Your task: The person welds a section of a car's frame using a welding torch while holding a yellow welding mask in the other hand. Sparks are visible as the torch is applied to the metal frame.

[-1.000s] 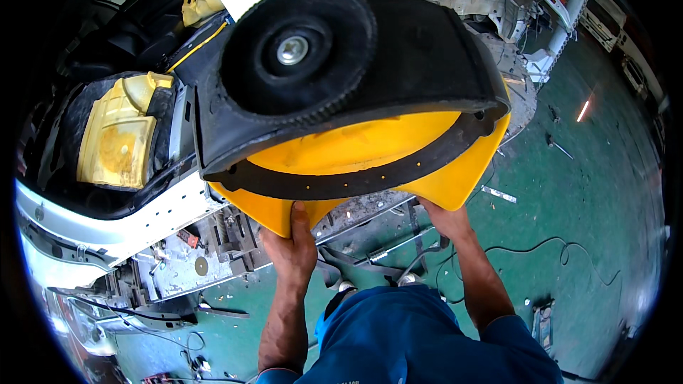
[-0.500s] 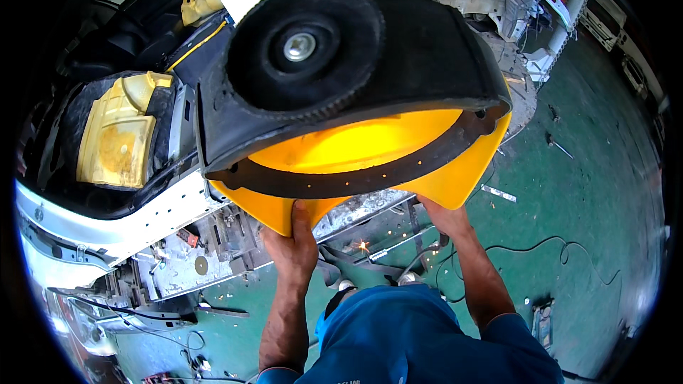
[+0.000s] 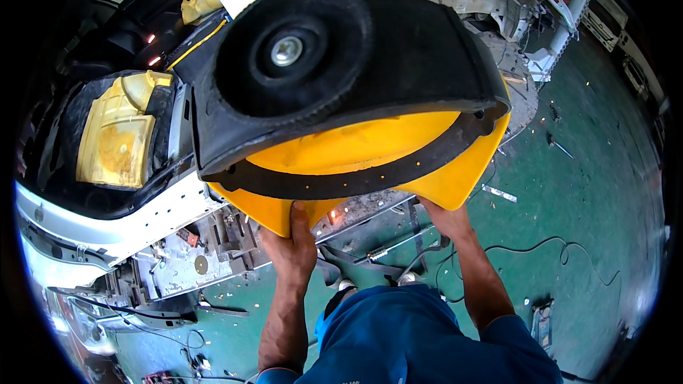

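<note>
While the yellow face shield (image 3: 363, 144) hangs close below my camera, its black headband (image 3: 427, 50) hides much. The left hand (image 3: 289, 250) pinches its lower edge, thumb overlapping; the right hand's (image 3: 447, 220) fingers are hidden behind the other corner, so I can't tell their closure. If that hold is weak, the shield could tip; sparks (image 3: 334, 216) could startle the hands. Leftward, I'd mind the white car sill (image 3: 135, 229); rightward, I've room over green floor (image 3: 590, 192).

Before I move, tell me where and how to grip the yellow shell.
Probably by the two lower corners of the yellow shell, one hand per side, from below: they jut toward you, clear of the black band and round knob, giving edges to pinch. The left hand and right hand sit at those corners.
</note>
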Demonstrator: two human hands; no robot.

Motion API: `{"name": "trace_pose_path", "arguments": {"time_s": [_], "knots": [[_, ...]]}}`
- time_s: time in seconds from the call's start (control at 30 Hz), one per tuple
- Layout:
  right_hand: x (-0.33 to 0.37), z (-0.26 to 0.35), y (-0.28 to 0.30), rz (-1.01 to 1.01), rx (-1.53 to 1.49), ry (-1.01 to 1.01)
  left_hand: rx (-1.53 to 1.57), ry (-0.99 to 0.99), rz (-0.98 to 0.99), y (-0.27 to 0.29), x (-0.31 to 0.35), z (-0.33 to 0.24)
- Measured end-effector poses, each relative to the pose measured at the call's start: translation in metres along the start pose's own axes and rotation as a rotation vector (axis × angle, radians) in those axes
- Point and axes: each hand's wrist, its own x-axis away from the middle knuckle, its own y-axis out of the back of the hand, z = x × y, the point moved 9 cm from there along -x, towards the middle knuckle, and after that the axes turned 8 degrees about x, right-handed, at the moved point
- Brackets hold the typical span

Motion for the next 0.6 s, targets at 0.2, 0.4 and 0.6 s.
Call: {"name": "trace_pose_path", "arguments": {"time_s": [0.2, 0.4, 0.6], "knots": [[0.008, -0.010, 0.010, 0.010, 0.027, -0.045, -0.005, 0.005, -0.122, 0.022, 0.008, 0.028], [0.015, -0.015, 0.010, 0.025, -0.025, -0.167, 0.087, 0.069, -0.331, 0.086, 0.026, 0.062], [0.012, -0.014, 0.007, 0.034, 0.002, -0.173, -0.073, 0.057, -0.381, 0.112, 0.035, 0.071]]}}
